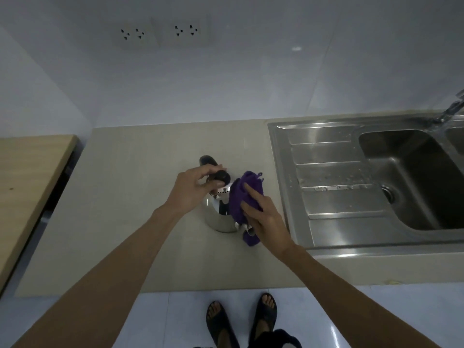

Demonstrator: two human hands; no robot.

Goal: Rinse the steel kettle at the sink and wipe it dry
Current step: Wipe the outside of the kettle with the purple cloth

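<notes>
The steel kettle (216,219) stands upright on the beige counter (130,187), left of the sink. My left hand (193,189) grips the kettle's black handle at the top, near the black lid knob (222,177). My right hand (266,217) presses a purple cloth (242,194) against the kettle's right side. The cloth hangs down to the counter and hides part of the kettle's body and spout.
A stainless steel sink (336,187) with a ridged drainboard lies to the right, and its basin (421,177) sits under a tap (449,109). A wooden board (27,187) lies at the left. Wall sockets (160,32) are above. My sandalled feet (241,320) are below the counter edge.
</notes>
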